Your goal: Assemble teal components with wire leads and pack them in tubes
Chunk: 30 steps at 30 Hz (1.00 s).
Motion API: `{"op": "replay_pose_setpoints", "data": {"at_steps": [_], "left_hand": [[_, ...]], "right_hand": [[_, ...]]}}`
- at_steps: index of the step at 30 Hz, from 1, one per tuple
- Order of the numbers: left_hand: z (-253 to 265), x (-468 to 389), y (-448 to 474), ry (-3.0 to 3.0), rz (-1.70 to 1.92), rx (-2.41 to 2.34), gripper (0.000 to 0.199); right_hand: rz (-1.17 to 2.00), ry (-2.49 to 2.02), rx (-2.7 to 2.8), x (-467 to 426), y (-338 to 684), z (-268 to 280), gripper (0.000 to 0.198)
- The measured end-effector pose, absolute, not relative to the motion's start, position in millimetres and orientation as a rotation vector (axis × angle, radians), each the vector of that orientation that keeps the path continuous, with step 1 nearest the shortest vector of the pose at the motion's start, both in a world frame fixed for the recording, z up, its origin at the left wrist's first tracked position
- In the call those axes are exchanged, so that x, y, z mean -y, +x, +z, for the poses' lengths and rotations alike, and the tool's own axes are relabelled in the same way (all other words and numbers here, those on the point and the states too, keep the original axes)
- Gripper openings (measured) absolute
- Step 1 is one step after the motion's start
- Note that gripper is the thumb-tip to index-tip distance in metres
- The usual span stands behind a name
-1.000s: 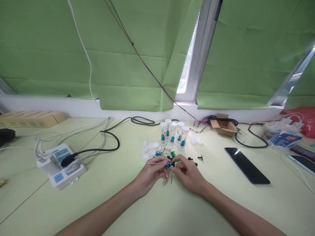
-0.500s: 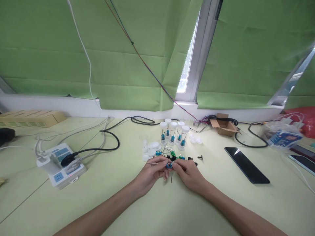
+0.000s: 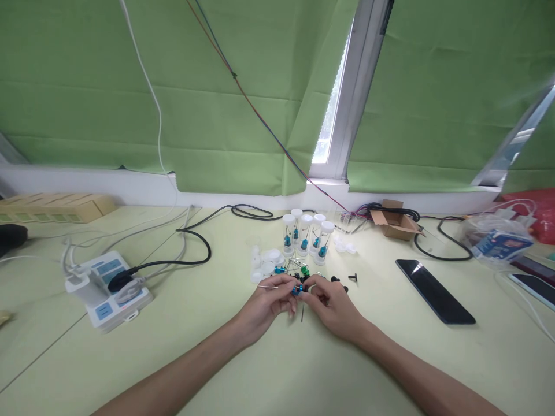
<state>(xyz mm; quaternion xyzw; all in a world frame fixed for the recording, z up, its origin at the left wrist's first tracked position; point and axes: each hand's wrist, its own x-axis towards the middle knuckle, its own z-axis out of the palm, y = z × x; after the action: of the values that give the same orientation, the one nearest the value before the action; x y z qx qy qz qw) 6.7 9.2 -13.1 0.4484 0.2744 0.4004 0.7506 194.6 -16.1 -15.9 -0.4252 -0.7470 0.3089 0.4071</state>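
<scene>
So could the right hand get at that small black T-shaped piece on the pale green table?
Probably yes: the small black T-shaped piece lies close to the right hand, with only small round black parts near the way. But that hand seems busy at a shiny blue part.

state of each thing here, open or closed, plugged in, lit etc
left hand: pinching blue part
right hand: fingers at blue part, hold unclear
five clear vials: upright, capped
cardboard box: open
black phone: flat, screen dark
power strip: plugs inserted
green blinds: lowered
</scene>
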Motion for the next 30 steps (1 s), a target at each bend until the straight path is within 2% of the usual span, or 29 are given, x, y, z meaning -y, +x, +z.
{"op": "replay_pose_setpoints", "data": {"at_steps": [7, 12, 30], "left_hand": [[-13.6, -9.5, 7.8, 0.987, 0.869, -0.582, 0.015], [-10.5, -8.6, 7.4, 0.954, 0.877, -0.594, 0.018], [-10.7, -8.8, 7.6, 0.968, 0.874, -0.593, 0.018]], "right_hand": [[0.735, -1.109, 1.887, 14.0, 193.6, -18.1, 0.030], [0.795, -1.090, 1.823, 15.3, 193.8, -16.8, 0.017], [0.762, -1.092, 1.855, 14.4, 193.8, -18.5, 0.019]]}}
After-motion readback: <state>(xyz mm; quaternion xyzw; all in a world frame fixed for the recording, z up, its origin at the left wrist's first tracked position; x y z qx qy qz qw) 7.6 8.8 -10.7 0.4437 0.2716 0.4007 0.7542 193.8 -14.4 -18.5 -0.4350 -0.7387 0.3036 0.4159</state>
